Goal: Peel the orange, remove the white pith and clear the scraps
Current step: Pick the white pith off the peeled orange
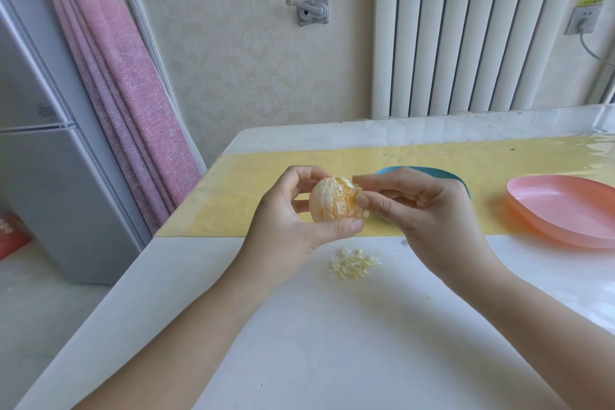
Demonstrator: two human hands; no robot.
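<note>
- Peel's off; orange held above the table, left hand curled round it.
- Right hand pinching pith at its right side.
- Approx half still white.
- Pith scraps on table, not cleared yet.

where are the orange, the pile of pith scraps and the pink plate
orange point(328, 200): head view, on its pith-covered front
pile of pith scraps point(353, 264): head view, middle of the pile
pink plate point(565, 206): head view, bare inner floor
</note>
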